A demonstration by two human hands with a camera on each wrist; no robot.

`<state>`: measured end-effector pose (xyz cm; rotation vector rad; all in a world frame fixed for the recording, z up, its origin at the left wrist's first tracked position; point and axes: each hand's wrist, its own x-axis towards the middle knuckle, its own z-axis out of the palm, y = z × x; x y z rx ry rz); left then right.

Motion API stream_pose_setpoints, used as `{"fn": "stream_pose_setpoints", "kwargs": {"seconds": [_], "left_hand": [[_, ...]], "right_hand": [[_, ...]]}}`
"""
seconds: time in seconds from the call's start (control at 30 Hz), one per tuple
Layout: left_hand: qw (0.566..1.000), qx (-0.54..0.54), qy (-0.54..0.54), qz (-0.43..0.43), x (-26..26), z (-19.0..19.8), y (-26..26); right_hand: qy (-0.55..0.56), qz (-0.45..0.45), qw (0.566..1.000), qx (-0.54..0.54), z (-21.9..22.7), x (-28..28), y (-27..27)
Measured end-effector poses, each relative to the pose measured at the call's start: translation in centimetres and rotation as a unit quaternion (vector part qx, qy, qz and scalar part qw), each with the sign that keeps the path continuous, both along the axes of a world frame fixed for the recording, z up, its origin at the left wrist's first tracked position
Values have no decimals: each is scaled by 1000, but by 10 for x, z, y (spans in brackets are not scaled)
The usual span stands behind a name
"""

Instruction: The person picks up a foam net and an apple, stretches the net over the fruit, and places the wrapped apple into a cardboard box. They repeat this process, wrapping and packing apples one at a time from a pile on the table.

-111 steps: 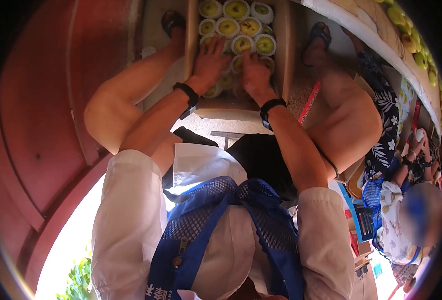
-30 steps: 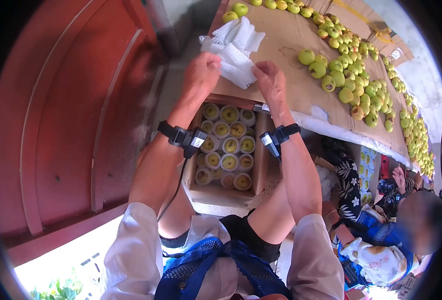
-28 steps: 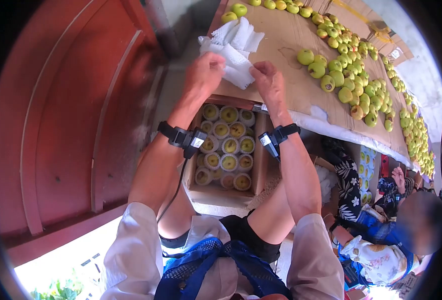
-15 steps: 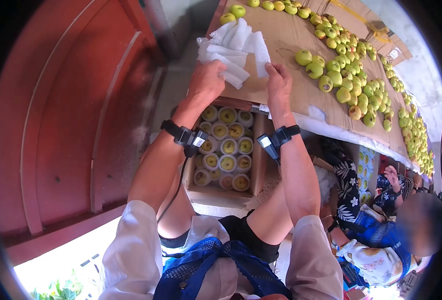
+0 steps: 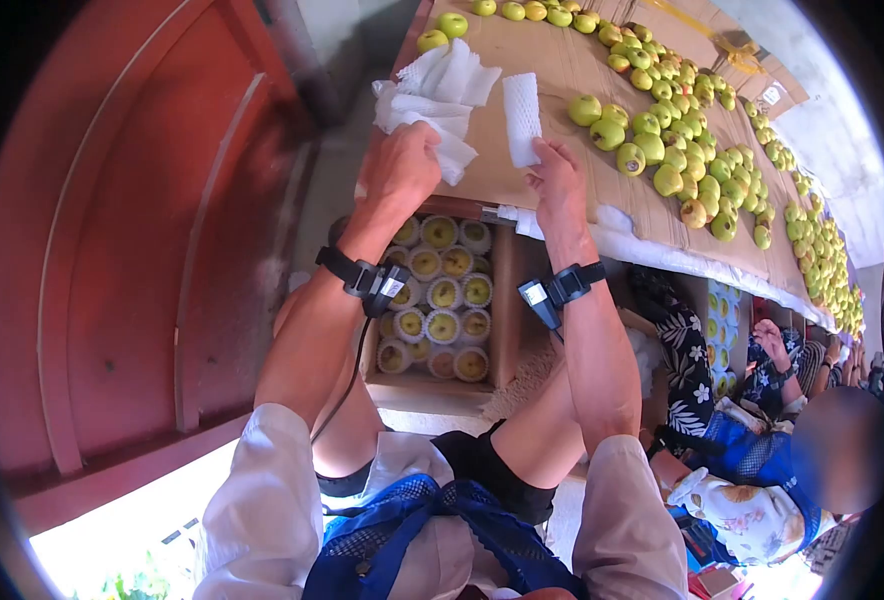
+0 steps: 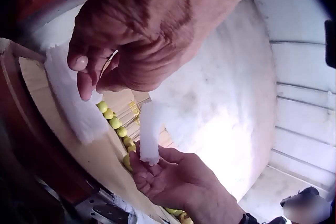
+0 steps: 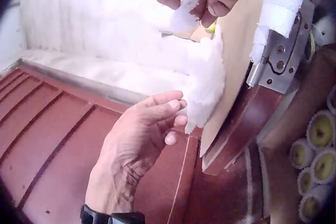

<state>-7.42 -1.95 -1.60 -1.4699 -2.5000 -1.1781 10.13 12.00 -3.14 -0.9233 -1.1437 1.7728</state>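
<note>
White foam fruit nets (image 5: pixel 447 80) lie in a loose pile at the near left corner of the cardboard-covered table (image 5: pixel 532 50). My left hand (image 5: pixel 405 170) is at the pile's near side; in the right wrist view this hand (image 7: pixel 134 145) has loosely bent fingers, fingertips right at the foam (image 7: pixel 206 82). To the right, my right hand (image 5: pixel 560 185) pinches one flat foam net (image 5: pixel 522 115) by its lower end between thumb and fingers, holding it upright over the table. The left wrist view shows the same foam net (image 6: pixel 150 132) rising from the right hand (image 6: pixel 176 182).
Many green apples (image 5: pixel 697 160) spread over the table's right side. Below its front edge, a wooden box (image 5: pixel 505 310) holds rows of netted apples (image 5: pixel 442 325) between my legs. A red door (image 5: pixel 112 250) stands at left. Another person (image 5: pixel 752 500) sits at right.
My hands have risen from the apple box to the table. The right hand has drawn one foam net off the pile, moving right, away from the left hand.
</note>
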Motion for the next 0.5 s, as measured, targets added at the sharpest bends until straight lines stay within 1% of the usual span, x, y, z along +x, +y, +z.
{"fn": "stream_pose_setpoints", "kwargs": {"seconds": [0.03,0.13,0.23,0.33,0.43,0.5], "left_hand": [[1000,1,1,-2,1,0,1],[998,-50,-28,7,5,6,0],[988,-146,-41,33,8,7,0],[974,-212,-62,45,17,9,-3],[988,-123,-97,6,3,-9,7],[986,-82,-143,-27,3,-17,13]], "right_hand": [[6,2,1000,-13,-1,2,1],[3,8,1000,-27,-2,6,0],[2,18,1000,-17,-2,12,1],[4,18,1000,-18,-2,15,2],[-4,23,1000,-15,3,17,-1],[-3,26,1000,-15,5,18,-3]]}}
